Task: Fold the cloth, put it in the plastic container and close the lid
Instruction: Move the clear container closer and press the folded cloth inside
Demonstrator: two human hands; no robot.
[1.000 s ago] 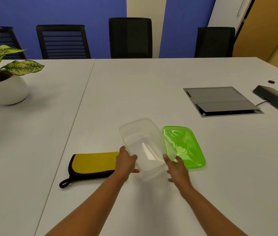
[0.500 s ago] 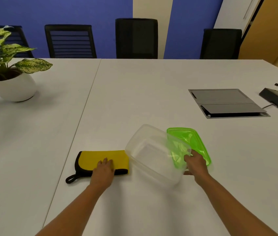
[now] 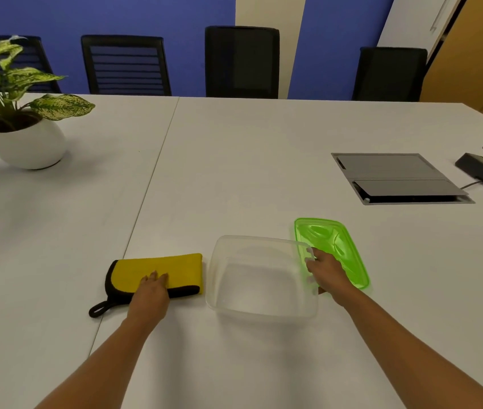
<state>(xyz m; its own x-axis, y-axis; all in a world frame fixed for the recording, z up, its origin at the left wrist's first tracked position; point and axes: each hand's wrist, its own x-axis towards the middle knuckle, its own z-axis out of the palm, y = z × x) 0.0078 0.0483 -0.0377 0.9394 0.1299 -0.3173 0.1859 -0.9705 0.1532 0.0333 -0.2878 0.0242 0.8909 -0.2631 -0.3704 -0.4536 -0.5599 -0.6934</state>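
1. Folded yellow cloth (image 3: pixel 157 273) lies flat on the table (image 3: pixel 234 160), just left of the clear plastic container (image 3: pixel 262 278); green lid (image 3: pixel 334 249) just right of it.
2. Left hand (image 3: pixel 150 293) rests palm-down on the cloth, fingers flat, not yet pinching.
3. Right hand (image 3: pixel 324 270) grips the container's right rim.
4. Advice: pinch both layers at the fold so the cloth stays folded; steady the container and lower the cloth in flat.

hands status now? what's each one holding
Left hand: open, flat on the folded cloth.
Right hand: grip on the container rim.
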